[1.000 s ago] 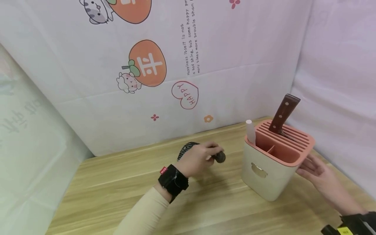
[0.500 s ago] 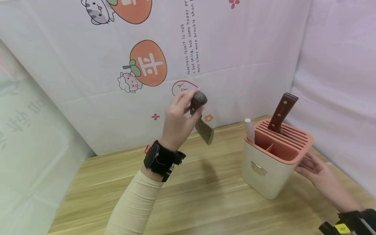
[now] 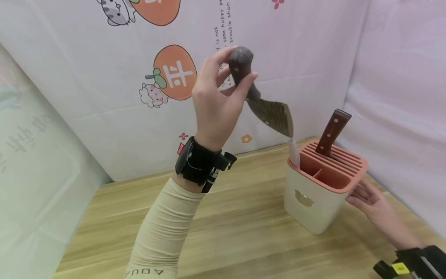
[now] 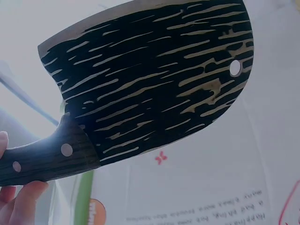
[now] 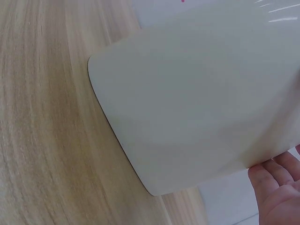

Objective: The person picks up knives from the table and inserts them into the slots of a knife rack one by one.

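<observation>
My left hand (image 3: 216, 97) holds a cleaver (image 3: 273, 114) up in the air by its dark handle, fingers and thumb around it. The blade slants down to the right, its tip just above a white-handled utensil in the head view. In the left wrist view the cleaver blade (image 4: 150, 79) shows a dark, streaked pattern and a small hole. My right hand (image 3: 378, 215) touches the right side of a cream knife holder (image 3: 296, 213) with a coral slotted top. In the right wrist view, relaxed fingers (image 5: 265, 180) rest against the holder's smooth wall (image 5: 187, 108).
A knife with a brown riveted handle (image 3: 332, 131) stands in the holder's slots. The white-handled utensil (image 3: 294, 155) stands in its left front corner. The wooden table (image 3: 146, 217) meets a printed white cloth (image 3: 115, 147) at the back, and more cloth hangs at both sides.
My left hand has picked the cleaver up off the table, raised it high and brought it right towards the holder. My right hand stays at the holder's side.
</observation>
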The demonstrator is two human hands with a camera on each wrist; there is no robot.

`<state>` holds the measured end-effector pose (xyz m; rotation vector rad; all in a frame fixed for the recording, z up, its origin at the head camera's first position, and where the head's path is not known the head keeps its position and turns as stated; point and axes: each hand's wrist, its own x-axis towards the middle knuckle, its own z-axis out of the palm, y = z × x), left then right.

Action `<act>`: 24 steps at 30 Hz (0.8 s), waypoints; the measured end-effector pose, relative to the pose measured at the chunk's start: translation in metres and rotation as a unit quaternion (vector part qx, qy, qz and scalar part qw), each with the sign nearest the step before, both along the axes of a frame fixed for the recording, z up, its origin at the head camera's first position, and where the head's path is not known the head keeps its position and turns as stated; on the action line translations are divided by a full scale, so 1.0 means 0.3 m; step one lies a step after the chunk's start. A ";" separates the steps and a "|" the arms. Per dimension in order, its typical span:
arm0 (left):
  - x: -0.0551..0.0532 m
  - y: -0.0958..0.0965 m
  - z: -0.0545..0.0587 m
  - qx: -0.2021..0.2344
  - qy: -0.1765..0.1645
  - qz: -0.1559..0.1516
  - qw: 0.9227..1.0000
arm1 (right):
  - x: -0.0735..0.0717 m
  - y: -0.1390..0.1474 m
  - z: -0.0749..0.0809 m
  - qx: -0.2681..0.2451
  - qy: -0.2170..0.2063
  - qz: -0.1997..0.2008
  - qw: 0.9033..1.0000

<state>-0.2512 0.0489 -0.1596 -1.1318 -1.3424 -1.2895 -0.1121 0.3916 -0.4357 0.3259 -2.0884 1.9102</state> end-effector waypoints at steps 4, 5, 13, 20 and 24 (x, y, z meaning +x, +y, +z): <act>0.034 0.046 0.034 0.009 -0.022 -0.040 0.999 | -0.005 0.007 0.003 0.013 -0.021 -0.013 1.000; 0.041 0.058 0.038 0.009 -0.023 -0.050 0.998 | -0.005 0.009 0.004 0.018 -0.026 -0.018 0.999; 0.078 0.139 0.015 -0.039 -0.072 -0.069 0.994 | -0.006 0.009 0.003 0.041 -0.042 -0.030 0.998; 0.092 0.189 -0.010 -0.102 -0.089 -0.044 0.990 | -0.004 0.009 0.006 0.038 -0.046 -0.032 0.998; 0.098 0.213 -0.021 -0.136 -0.111 -0.023 0.984 | 0.000 0.010 0.010 0.042 -0.046 -0.039 0.997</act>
